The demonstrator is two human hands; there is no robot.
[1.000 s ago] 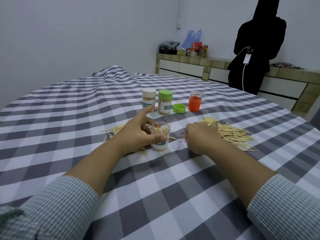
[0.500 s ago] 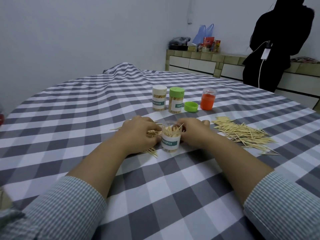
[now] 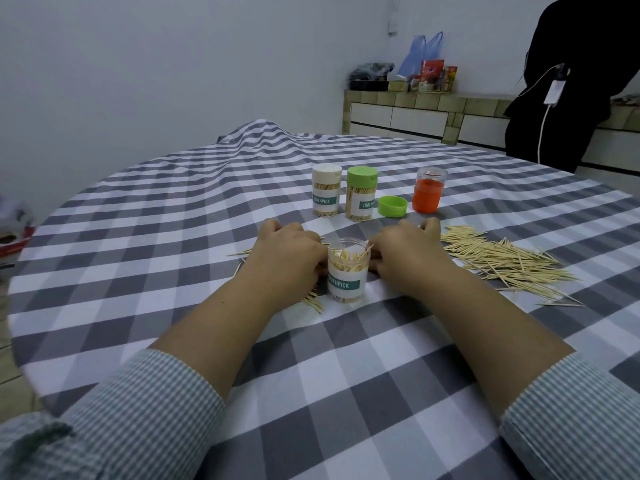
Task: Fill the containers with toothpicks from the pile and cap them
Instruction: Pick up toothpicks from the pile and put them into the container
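Open jar (image 3: 347,271) upright btwn hands; L hand (image 3: 289,252), R hand (image 3: 405,251) curled against sides; grip unclear.

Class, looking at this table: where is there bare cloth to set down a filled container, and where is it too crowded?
Free: the cloth left of the white-capped jar, and the near cloth between the forearms. Crowded: the right side under the toothpick pile; the back row of green-capped jar, loose green cap and orange container; and around the open jar between left hand and right hand.
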